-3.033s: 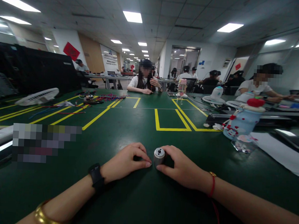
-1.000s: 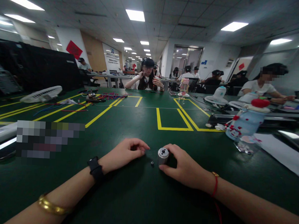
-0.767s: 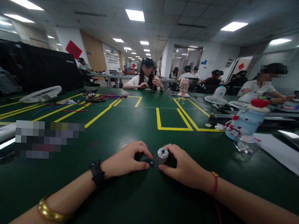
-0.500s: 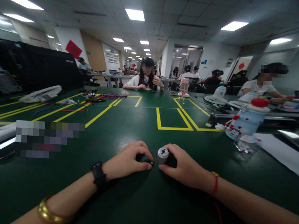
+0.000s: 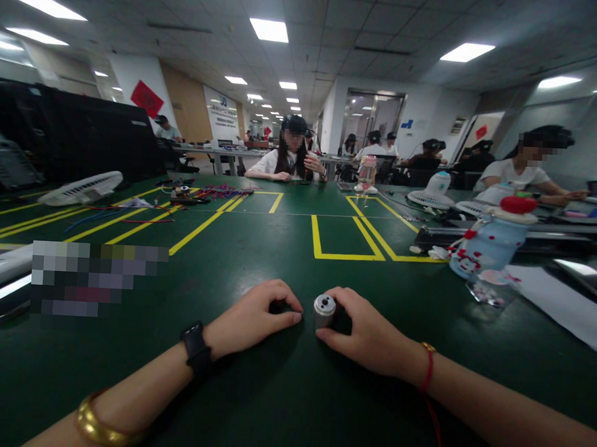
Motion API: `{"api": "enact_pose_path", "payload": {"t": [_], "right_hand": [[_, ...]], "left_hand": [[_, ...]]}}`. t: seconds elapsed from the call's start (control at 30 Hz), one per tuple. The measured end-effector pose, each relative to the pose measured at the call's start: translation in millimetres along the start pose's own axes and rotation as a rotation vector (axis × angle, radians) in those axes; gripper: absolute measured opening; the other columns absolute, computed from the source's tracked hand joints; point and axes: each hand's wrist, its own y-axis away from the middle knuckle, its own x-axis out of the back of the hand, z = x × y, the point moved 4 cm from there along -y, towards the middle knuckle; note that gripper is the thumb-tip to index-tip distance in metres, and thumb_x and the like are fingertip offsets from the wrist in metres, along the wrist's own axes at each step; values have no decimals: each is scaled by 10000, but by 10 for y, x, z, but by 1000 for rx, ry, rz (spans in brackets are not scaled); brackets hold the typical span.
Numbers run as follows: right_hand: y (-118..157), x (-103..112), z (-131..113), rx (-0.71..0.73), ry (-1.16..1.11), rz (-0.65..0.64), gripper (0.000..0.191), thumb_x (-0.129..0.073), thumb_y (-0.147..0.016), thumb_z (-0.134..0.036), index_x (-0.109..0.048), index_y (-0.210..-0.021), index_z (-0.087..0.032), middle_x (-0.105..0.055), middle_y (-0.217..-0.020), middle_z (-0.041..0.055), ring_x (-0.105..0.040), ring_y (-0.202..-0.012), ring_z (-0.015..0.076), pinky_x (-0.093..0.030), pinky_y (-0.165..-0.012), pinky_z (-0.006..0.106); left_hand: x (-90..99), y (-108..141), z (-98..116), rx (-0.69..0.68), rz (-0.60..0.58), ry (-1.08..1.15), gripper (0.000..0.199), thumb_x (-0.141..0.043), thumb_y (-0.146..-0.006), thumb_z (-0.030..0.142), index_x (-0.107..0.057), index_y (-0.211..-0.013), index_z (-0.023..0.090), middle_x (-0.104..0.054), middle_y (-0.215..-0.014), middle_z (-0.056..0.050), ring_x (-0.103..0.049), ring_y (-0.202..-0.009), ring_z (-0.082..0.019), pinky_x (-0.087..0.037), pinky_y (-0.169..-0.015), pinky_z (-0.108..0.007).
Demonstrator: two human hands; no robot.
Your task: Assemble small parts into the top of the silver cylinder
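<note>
Now in hand: metal cylinder (image 5: 324,313) upright on green tabletop (image 5: 249,401)

The right hand (image 5: 365,330) grips the silvery cylinder from its outer side, thumb near and fingers behind, with dark holes showing in the top face. The cylinder stands in the space between the two hands, which are apart. Just beside it, the left hand (image 5: 256,318) brings thumb and forefinger together on a small part (image 5: 301,312), a dark speck too tiny to make out. A black watch (image 5: 196,349) and a gold bangle (image 5: 98,424) ring the left arm; a red cord (image 5: 427,372) circles the right wrist. Beyond the left hand lie a tangle of wires (image 5: 225,192) and, farther left, a white fan (image 5: 83,189). Yellow tape (image 5: 349,257) marks the surface ahead of both hands. Forward and right of the right hand, a light-blue bottle (image 5: 498,240) stands near a clear packet (image 5: 488,291) and white paper (image 5: 559,307). Across the table sits a person in white (image 5: 267,163).
</note>
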Motion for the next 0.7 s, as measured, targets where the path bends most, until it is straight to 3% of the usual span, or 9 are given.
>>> {"api": "enact_pose_path", "payload": {"t": [0.17,0.4,0.7], "right_hand": [[0,-10,3,2,-2,0,299,-680,-753,-244,-546,-1018,-205,-580,-966,49,-518,-872,215,-412,-783,363],[-7,-24,-2,11,15,14,318,-680,-752,-248,-541,-1034,-201,-582,-972,55,-516,-873,219,-409,-794,376],[-21,-34,-19,23,20,14,335,-676,-754,-239,-548,-1062,-205,-591,-981,57,-524,-890,225,-409,-806,379]], "left_hand": [[66,-29,49,35,126,70,185,-584,-829,359,-687,-891,219,-644,-946,-36,-577,-869,-207,-428,-763,-315],[135,-39,334,-108,356,54,148,-597,-847,312,-683,-941,236,-611,-980,-39,-556,-941,-206,-426,-828,-328],[22,-84,424,-126,231,-28,118,-609,-837,276,-705,-906,270,-602,-979,-29,-542,-950,-221,-425,-830,-355]]}}
